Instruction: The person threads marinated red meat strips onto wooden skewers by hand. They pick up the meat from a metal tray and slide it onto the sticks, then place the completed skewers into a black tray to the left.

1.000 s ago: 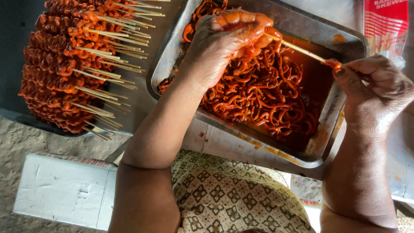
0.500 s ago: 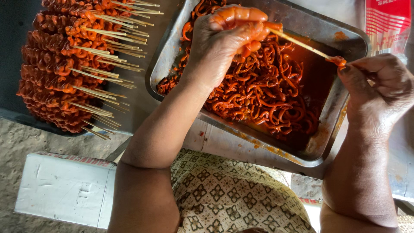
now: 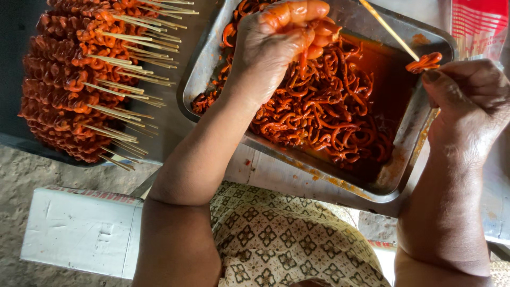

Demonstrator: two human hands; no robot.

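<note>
My left hand hovers over a metal tray with its sauce-stained fingers closed on a clump of orange-red strips. The tray holds a tangle of the same marinated strips in dark red sauce. At the tray's right rim my right hand pinches the near end of a thin bamboo skewer that carries one small curled red piece. The skewer slants up and to the left, out of the top of the frame.
A heap of filled skewers lies at the left, sticks pointing right toward the tray. A white box sits on the ground at lower left. Patterned cloth covers my lap. A red and white packet stands at the top right.
My left hand has lifted up and back toward the tray's far side with strips in its fingers. The skewer's far end has come free of that hand and swung upward.
</note>
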